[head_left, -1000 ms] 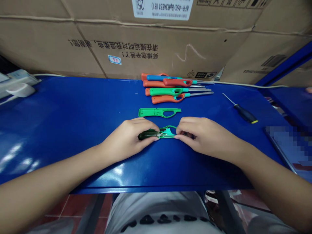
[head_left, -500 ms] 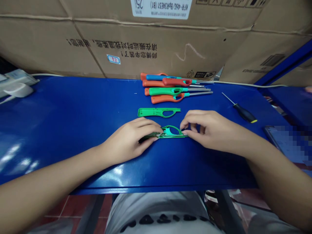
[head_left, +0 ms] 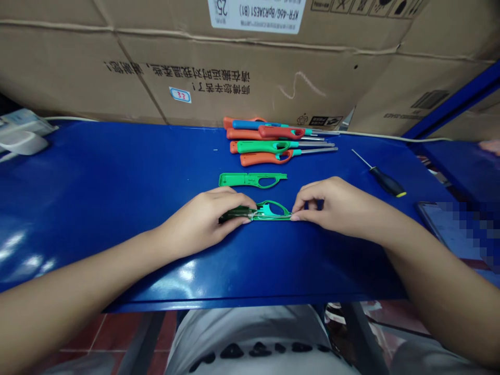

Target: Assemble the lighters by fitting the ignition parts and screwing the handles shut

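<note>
An opened green lighter body [head_left: 269, 217] lies on the blue table with its inside facing up. In it sit a teal trigger [head_left: 267, 210], a thin wire and a dark fuel tank [head_left: 234, 212]. My left hand [head_left: 213, 213] is closed around the tank end, thumb in front and fingers behind. At the other end, my right hand [head_left: 322, 205] pinches the narrow tip of the lighter; the exact part between the fingertips is hidden. Just beyond lies the loose green half shell [head_left: 238, 179], hollow side up.
Several long-nosed lighters [head_left: 265, 146] are piled at the back before a cardboard box [head_left: 128, 94]. A screwdriver [head_left: 386, 181] and a tablet-like device [head_left: 441, 224] lie right. A white plastic object [head_left: 23, 140] stands far left. Another person's hand [head_left: 490, 147] shows at the right edge.
My right hand's fingertips have closed in on the lighter's tip. My left hand has shifted slightly, showing more of the dark tank. The whole view has moved a little.
</note>
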